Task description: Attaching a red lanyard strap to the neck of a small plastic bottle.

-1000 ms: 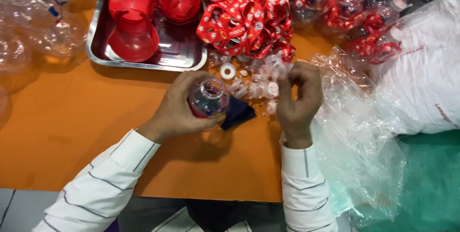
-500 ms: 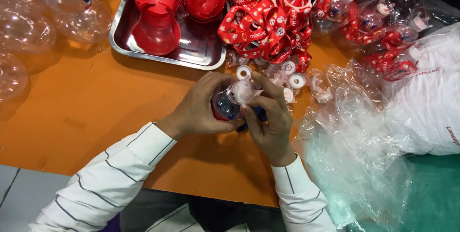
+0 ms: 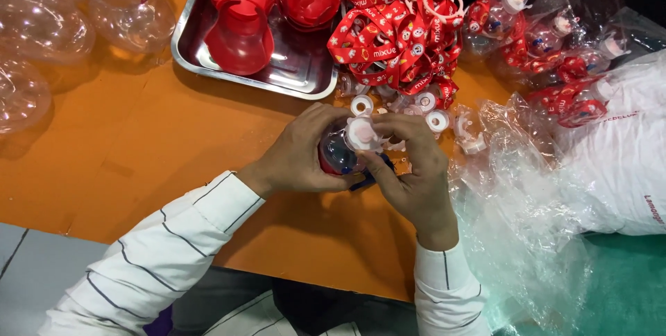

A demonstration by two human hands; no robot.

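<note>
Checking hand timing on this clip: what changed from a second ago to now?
The right hand left the loose white caps, picked one up and brought it left onto the top of the small clear bottle; its fingers now pinch the white cap there. The left hand kept its grip on the bottle throughout. The steel tray, red straps and plastic bags lie as before.

The hands [image 3: 361, 162] hide most of the small bottle [image 3: 338, 155]; clear bottles [image 3: 41, 30] cut off at left
</note>
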